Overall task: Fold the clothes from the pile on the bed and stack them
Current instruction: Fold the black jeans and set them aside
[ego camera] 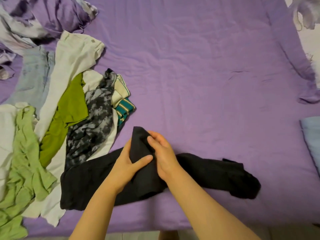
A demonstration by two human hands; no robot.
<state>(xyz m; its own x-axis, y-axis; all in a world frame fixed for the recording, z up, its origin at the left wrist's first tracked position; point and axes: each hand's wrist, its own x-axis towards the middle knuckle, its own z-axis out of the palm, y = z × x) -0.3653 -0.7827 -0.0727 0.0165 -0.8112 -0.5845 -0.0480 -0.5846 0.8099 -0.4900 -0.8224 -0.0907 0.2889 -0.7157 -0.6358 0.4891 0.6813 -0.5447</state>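
At the bottom centre of the frame, a person's left hand [129, 163] and right hand [161, 151] each hold a grip, fingers curled, on a raised fold of a black garment [207, 170] lying across the purple bed [190, 66]. The unfolded pile [57, 118] fills the left of the frame. The fold seems barely begun; next the garment likely needs spreading flat.

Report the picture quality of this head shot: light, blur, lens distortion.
Head view: soft, even indoor light with no glare on the purple bedsheet; only faint shadows beneath the black garment. Wide-angle bowing curves the bed's edges near the corners. Light green top at lower left looks smeared; both hands, left hand and right hand, are fairly sharp.
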